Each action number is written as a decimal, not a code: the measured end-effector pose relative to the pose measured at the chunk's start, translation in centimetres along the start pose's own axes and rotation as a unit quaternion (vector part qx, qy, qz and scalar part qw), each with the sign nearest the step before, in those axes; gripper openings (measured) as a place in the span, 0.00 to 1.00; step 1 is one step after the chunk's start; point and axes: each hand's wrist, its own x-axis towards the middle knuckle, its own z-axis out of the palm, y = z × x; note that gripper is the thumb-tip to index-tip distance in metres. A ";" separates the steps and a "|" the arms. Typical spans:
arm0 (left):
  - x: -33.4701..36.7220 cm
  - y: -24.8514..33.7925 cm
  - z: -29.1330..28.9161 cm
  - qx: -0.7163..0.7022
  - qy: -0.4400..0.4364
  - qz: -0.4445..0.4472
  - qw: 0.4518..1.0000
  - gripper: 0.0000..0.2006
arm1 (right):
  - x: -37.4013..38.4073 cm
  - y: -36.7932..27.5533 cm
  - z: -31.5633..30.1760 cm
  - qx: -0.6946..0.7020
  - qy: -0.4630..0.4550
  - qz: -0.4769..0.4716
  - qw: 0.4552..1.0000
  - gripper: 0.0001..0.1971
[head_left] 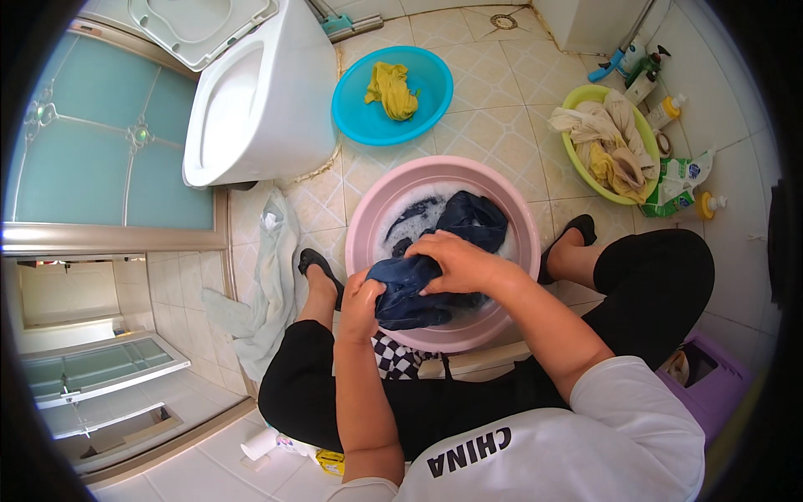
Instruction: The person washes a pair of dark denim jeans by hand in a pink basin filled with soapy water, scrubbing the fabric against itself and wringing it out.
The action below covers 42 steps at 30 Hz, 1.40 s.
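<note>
A wet dark blue garment [406, 289], its exact kind unclear, is bunched between my hands over a pink basin [357, 219]. My left hand [361, 303] grips the cloth at its left edge, fingers curled in. From the upper right, my right hand [458, 263] holds the same cloth between thumb and fingers. More dark blue fabric [473, 219] lies in the basin, partly sunk in sudsy water [410, 219]. The basin stands on the floor between my feet.
A blue basin [347, 113] with a yellow cloth [391, 90] stands ahead, beside a toilet [242, 117]. At right are a green basin [571, 153] of light laundry and several bottles [667, 111]. A pale towel [274, 276] lies on the floor at left.
</note>
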 end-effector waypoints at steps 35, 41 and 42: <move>2.4 -0.9 -0.4 -0.128 0.061 -0.017 0.990 0.16 | -1.9 1.9 -8.0 0.029 0.300 0.216 0.928 0.11; -0.6 4.3 0.3 -0.076 -0.052 -0.021 0.996 0.19 | -2.3 3.7 -7.5 0.155 0.177 0.274 0.932 0.12; -1.4 4.8 0.1 -0.096 -0.055 -0.008 0.994 0.19 | -2.1 3.8 -7.1 0.157 0.177 0.274 0.932 0.12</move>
